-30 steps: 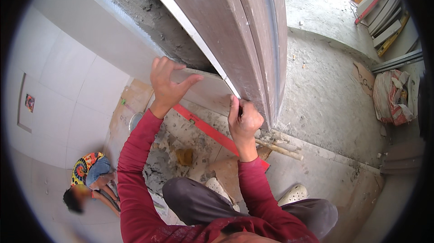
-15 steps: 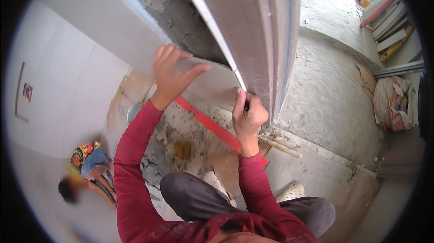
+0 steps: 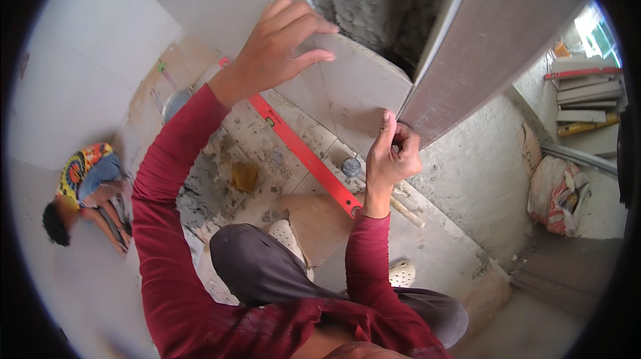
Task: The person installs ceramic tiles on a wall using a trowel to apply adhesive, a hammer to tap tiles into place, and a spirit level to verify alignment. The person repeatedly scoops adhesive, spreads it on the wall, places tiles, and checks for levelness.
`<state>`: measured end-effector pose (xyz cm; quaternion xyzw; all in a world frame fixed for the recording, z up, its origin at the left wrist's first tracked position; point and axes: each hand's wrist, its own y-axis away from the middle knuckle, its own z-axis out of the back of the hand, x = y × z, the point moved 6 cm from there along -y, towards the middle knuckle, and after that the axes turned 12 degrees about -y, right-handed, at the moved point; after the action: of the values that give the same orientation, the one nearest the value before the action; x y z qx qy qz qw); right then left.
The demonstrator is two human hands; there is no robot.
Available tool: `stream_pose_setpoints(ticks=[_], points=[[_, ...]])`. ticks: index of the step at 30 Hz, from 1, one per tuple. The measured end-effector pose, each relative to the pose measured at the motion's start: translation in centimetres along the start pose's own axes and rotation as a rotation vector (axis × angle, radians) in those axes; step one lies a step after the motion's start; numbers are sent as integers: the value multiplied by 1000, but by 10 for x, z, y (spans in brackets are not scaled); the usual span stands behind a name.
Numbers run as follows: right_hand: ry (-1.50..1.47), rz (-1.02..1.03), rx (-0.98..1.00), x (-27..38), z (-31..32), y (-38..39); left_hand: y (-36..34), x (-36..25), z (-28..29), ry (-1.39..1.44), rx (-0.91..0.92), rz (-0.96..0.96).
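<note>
A pale tile [image 3: 347,88] stands against the rough wall [image 3: 380,5]. The left hand [image 3: 280,45] lies flat on its top, fingers spread. The right hand [image 3: 392,153] is curled shut at its edge. A red level [image 3: 300,148] lies on the floor below.

Left grip [image 3: 277,48] spread, right grip [image 3: 390,152] curled

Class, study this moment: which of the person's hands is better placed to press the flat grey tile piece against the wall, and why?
Probably the left hand: it lies spread on the flat grey tile piece, near its top edge. The right hand is curled in a fist at the tile's lower corner.
</note>
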<state>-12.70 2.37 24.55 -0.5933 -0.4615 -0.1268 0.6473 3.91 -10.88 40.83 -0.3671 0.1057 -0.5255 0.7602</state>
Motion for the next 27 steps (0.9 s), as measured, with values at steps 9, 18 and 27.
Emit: stream_pose_setpoints(ticks=[9, 18, 27], points=[[-67, 98, 168, -28, -18, 68, 11, 4, -1, -85, -50, -78], [-277, -966, 12, -152, -77, 196, 11, 2, -14, -193, -179, -56], [-347, -908, -174, -146, -95, 203, 12, 2, -12, -221, -285, -36]])
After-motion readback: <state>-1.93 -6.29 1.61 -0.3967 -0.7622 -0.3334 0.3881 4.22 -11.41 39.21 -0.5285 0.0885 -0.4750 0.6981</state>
